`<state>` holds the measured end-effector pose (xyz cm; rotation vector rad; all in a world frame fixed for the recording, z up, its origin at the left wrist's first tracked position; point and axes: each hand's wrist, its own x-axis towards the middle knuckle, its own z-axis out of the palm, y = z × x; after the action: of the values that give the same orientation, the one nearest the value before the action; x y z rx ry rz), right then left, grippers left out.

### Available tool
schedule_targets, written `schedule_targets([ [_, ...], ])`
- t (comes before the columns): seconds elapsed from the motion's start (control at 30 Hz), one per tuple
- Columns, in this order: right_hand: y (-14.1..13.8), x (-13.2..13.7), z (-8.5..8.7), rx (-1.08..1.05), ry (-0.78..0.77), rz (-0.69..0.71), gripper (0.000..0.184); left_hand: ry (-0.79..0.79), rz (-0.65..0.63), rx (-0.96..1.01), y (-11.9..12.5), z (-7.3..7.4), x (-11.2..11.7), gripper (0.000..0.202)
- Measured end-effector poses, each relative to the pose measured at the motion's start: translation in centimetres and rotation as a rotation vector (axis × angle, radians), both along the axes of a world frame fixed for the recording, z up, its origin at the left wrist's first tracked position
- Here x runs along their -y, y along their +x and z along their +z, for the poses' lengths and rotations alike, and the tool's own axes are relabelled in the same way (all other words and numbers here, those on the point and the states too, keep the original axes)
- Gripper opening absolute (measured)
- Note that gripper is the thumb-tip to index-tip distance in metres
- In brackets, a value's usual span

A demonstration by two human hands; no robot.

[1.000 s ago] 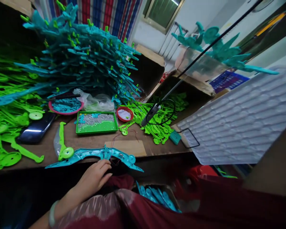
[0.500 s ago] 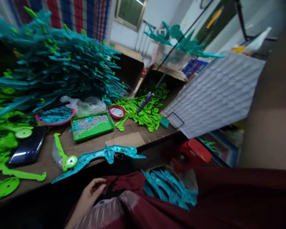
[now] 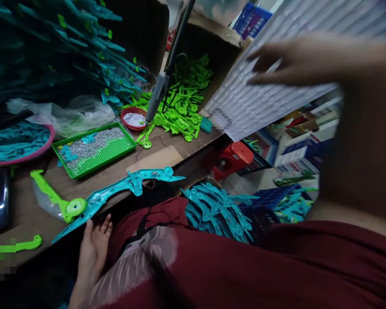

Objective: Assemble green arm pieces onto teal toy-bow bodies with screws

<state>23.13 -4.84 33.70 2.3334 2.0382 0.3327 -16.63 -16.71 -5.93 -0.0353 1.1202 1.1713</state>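
Worktop (image 3: 22,214), left: green arm (image 3: 72,208), its disc overlapping the left end of the blue bow-shaped shell (image 3: 133,182). Left hand (image 3: 94,246) just below, fingers loosely curled, nothing seen in them; contact unclear. Shell lies along the front edge, wires in place but exposed, no cover on: judged part-done. Blue shells (image 3: 212,210) piled by the lap, seemingly left to do. Right hand (image 3: 302,60) raised, blurred, fingers parted, apparently empty.
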Motion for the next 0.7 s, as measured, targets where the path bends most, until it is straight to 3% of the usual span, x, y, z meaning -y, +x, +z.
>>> schedule_targets([
  [0.03, 0.2, -0.3, -1.0, 0.016, -0.132, 0.066, 0.095, -0.018, 0.027, -0.020, 0.0, 0.6, -0.3, 0.021],
  [0.1, 0.6, 0.0, -4.9, 0.039, -0.359, 0.227, 0.083, -0.051, 0.053, -0.065, 0.0, 1.5, -0.8, 0.029],
  [0.17, 1.1, 0.9, -10.1, -0.004, -0.431, 0.293, 0.060, -0.076, 0.037, -0.112, -0.3, 2.0, -1.4, 0.034],
  [0.23, 2.1, 1.8, -15.0, -0.079, -0.473, 0.328, 0.053, -0.087, 0.002, -0.148, -0.7, 2.2, -1.9, 0.034],
  [0.3, 3.5, 2.6, -18.9, -0.154, -0.491, 0.335, 0.048, -0.095, -0.006, -0.172, -1.0, 2.3, -2.3, 0.033],
  [0.47, 7.2, 4.6, -24.9, -0.218, -0.352, 0.226, 0.041, -0.171, 0.051, -0.143, -1.0, 3.5, -2.4, 0.033],
  [0.57, 6.9, 5.9, -27.9, -0.271, -0.156, 0.249, 0.038, -0.175, 0.033, -0.142, -0.5, 4.2, -2.1, 0.032],
  [0.7, 2.9, 7.5, -31.9, -0.368, 0.043, 0.576, 0.050, -0.145, 0.090, -0.162, 0.4, 4.0, -1.7, 0.019],
])
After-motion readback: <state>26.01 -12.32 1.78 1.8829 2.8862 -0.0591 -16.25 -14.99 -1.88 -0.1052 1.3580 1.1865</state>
